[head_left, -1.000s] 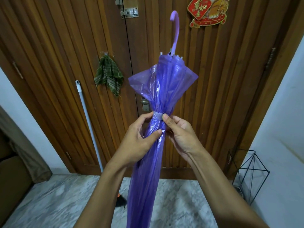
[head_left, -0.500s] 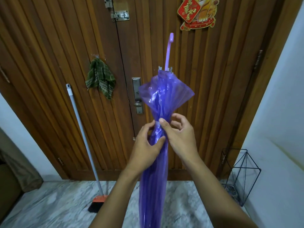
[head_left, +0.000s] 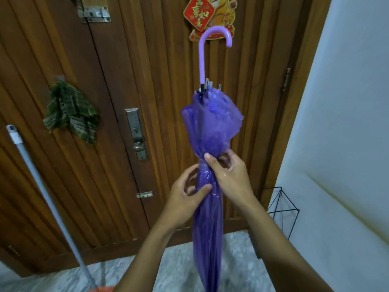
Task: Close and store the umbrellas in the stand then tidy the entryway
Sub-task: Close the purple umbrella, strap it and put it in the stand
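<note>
Before the door (head_left: 160,81), left hand (head_left: 185,199) and right hand (head_left: 229,175) grip the umbrella (head_left: 210,127).

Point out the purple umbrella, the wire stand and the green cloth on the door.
purple umbrella (head_left: 210,127), head view, on the bunched canopy.
wire stand (head_left: 283,210), head view, on its top rim wire.
green cloth (head_left: 71,114), head view, on its middle folds.

One purple umbrella (head_left: 210,127) stands at the centre. Two hands are on it, the left hand (head_left: 185,199) and the right hand (head_left: 229,175). There is one wire stand (head_left: 282,209) at four o'clock, one broom (head_left: 42,192) at eight, one green cloth (head_left: 70,114) at ten, one red ornament (head_left: 202,13) at twelve, and one door handle (head_left: 135,133) at nine.
</note>
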The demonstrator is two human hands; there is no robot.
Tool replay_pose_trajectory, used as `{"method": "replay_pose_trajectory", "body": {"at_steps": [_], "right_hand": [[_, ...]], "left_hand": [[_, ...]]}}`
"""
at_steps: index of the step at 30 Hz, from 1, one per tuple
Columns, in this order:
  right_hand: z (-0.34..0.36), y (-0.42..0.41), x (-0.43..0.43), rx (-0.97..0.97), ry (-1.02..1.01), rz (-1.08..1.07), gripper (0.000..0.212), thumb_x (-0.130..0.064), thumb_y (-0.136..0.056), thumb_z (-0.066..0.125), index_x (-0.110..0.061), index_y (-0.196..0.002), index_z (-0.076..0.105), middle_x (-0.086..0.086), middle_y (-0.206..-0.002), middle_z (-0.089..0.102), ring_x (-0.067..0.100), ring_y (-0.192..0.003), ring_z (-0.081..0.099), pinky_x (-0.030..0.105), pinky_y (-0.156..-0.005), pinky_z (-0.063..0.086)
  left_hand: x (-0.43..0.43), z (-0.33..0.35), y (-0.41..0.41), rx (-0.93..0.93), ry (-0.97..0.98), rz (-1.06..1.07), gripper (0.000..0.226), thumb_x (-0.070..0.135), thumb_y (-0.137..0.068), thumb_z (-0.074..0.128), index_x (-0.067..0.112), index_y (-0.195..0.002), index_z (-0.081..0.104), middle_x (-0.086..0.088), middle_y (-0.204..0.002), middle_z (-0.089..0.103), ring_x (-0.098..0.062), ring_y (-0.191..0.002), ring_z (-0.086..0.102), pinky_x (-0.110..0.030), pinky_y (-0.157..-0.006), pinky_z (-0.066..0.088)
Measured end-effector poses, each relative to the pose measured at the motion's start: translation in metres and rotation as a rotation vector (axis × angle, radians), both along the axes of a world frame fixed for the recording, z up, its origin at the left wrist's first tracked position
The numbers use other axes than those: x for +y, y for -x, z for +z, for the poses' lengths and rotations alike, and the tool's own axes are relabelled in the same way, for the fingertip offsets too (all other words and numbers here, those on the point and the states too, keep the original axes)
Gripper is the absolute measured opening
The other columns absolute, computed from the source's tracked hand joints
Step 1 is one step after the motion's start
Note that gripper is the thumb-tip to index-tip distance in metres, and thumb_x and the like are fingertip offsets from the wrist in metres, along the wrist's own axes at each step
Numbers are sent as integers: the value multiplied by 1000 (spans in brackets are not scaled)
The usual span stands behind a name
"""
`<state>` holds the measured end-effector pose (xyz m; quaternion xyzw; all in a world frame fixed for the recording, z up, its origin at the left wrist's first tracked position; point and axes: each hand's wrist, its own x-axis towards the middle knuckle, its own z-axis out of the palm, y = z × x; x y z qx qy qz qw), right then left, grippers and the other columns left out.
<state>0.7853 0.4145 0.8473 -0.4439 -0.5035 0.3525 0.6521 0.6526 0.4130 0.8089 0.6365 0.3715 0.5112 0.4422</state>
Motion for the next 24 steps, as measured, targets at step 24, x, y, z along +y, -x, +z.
{"method": "replay_pose_trajectory", "body": {"at_steps": [24], "right_hand": [[-54,-287,183,-139,147,-565,45,-19,-85,75,-13,-123,52,-9,-100,66,1,-82,71,21,-68,59]], "left_hand": [[254,-4,-284,121,36,-353,68,18,-91,66,32,-149,33,20,-121,56,-6,-103,68,-15,-79,56]]}}
